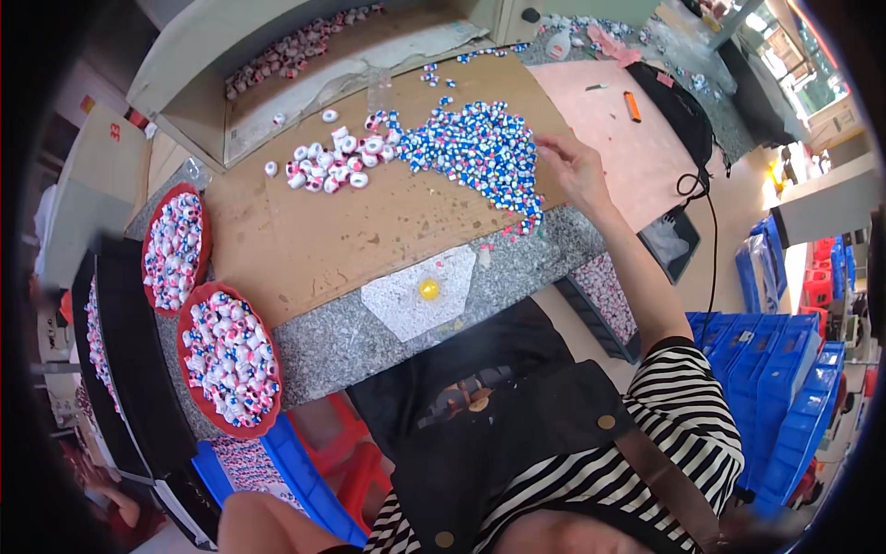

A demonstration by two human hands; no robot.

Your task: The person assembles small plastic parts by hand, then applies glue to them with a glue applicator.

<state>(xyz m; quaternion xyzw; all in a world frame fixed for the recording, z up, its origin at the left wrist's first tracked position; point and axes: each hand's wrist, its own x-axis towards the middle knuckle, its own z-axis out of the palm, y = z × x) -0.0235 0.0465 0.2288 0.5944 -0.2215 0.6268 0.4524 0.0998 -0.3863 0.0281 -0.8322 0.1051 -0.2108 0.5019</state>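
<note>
My right hand point(577, 171) rests on the blue-and-white bead pile point(480, 152), fingers spread, grasping nothing. I should rake gently, sparing the worktop's point(369, 342) right edge. My left hand is out of view.

Heap of small blue-and-white plastic beads point(480, 152) noted on a plain brown cardboard sheet point(305, 240); smaller cluster of pink-and-white ring beads point(332, 159) beside it; two round red trays point(198, 319) filled with pink, white and blue pieces; speckled grey stone worktop point(369, 337) bearing a yellow blob point(429, 289) on white paper; black-and-white striped sleeve point(688, 406); blue stacked crates point(784, 388); orange marker point(632, 106).
</note>
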